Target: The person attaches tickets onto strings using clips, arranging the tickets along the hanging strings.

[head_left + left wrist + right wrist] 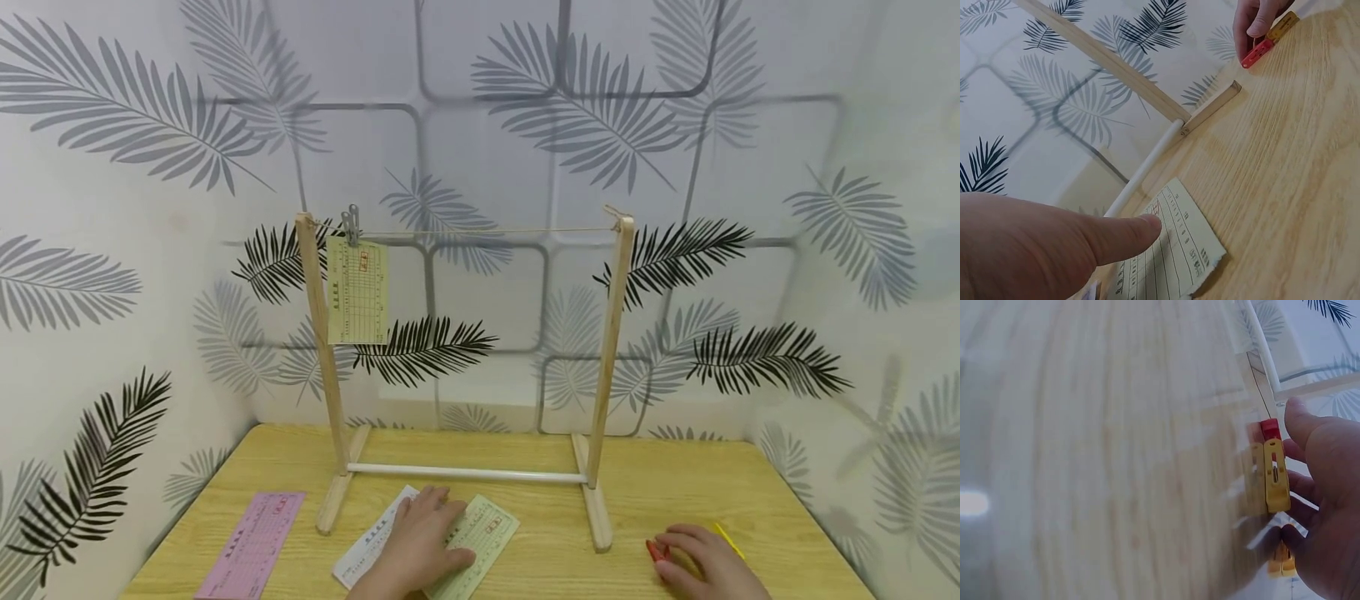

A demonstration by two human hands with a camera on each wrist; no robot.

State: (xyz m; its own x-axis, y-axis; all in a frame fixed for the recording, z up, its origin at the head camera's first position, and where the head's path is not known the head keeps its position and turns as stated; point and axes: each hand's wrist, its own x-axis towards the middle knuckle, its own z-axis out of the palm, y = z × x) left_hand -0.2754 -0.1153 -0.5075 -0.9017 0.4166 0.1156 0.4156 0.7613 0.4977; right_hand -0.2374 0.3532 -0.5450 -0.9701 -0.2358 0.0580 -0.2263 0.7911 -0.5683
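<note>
My left hand [423, 537] lies over two printed paper slips on the table, a white slip [367, 550] and a pale green slip [487, 537]. Its fingers are extended across them, and the thumb rests on the green one. At the right, my right hand [705, 562] pinches a red clothespin [656, 550] between thumb and fingers, low at the tabletop. Close beside that hand lies a yellow clothespin [1277, 478]; a second yellow-orange clothespin [1282, 565] shows partly behind the fingers in the right wrist view.
A wooden stand [615, 333] with a string [480, 231] across its top stands behind the hands. A metal clip [351, 225] hangs another green slip [358, 296] at the string's left end. On the table's left lies a pink slip [251, 546]. A patterned wall rises behind.
</note>
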